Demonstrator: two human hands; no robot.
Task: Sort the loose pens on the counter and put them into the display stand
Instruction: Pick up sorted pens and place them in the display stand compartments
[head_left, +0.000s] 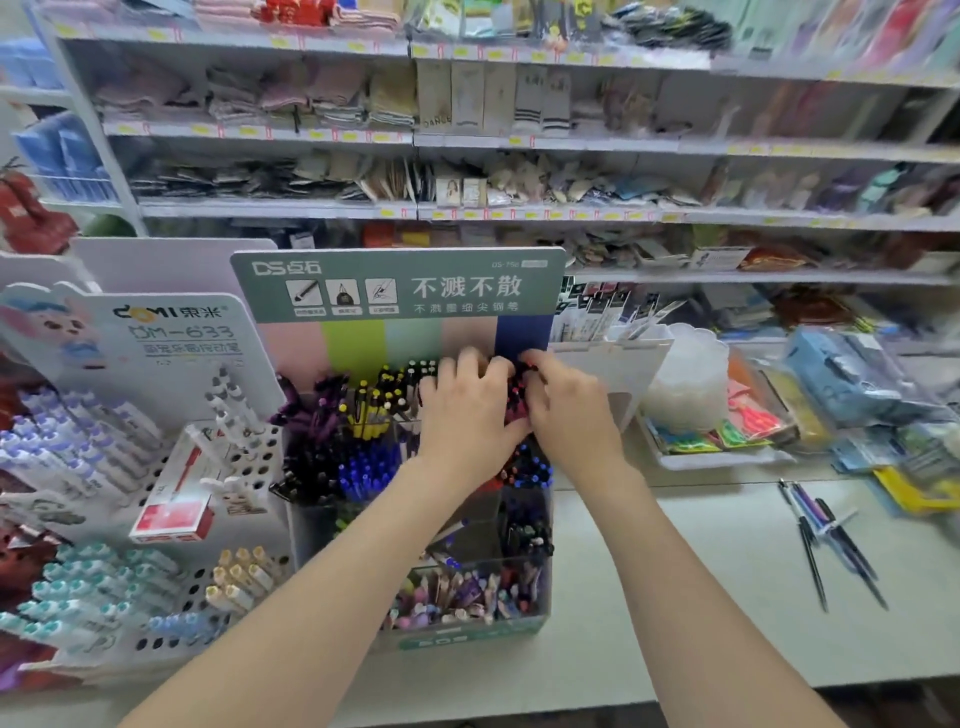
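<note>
A tiered pen display stand (400, 283) with a green header card stands on the white counter (701, 613), its clear compartments full of pens. My left hand (460, 410) and my right hand (566, 410) meet at the stand's upper right compartment, fingers curled round a bunch of dark red-and-black pens (519, 395). Several loose pens (826, 535), black, purple and silver, lie on the counter far to the right, apart from both hands.
A white perforated pen rack (171, 499) stands left of the stand. A red-and-white box (171, 499) leans on it. Trays of packaged goods (727, 415) and a clear tub (685, 374) crowd the right back. Stocked shelves rise behind.
</note>
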